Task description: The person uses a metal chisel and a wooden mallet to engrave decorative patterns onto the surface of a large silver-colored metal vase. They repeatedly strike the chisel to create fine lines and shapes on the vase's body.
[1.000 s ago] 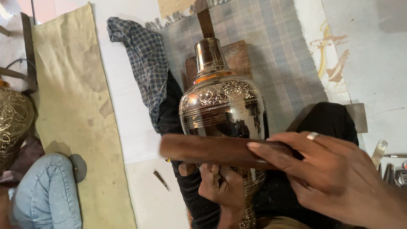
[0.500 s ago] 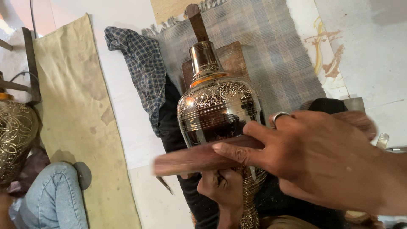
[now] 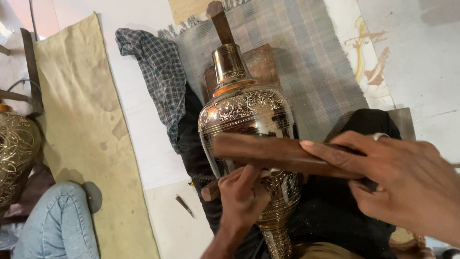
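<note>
Your right hand [image 3: 407, 184] fingers grasp brown wooden stick [image 3: 282, 153], long axis crosswise over engraved brass vase [image 3: 249, 120]; left hand [image 3: 244, 199] fingers pinch small tool against vase, just beneath stick.

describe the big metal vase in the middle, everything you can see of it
The vase looks like shiny engraved brass, with a narrow neck, a bulging body banded in fine floral patterns, and a slim stem at the near end. It lies tilted, neck pointing away, on a wooden block and dark cloth. The left hand presses on its lower body. The right hand holds a wooden stick across its middle.
</note>
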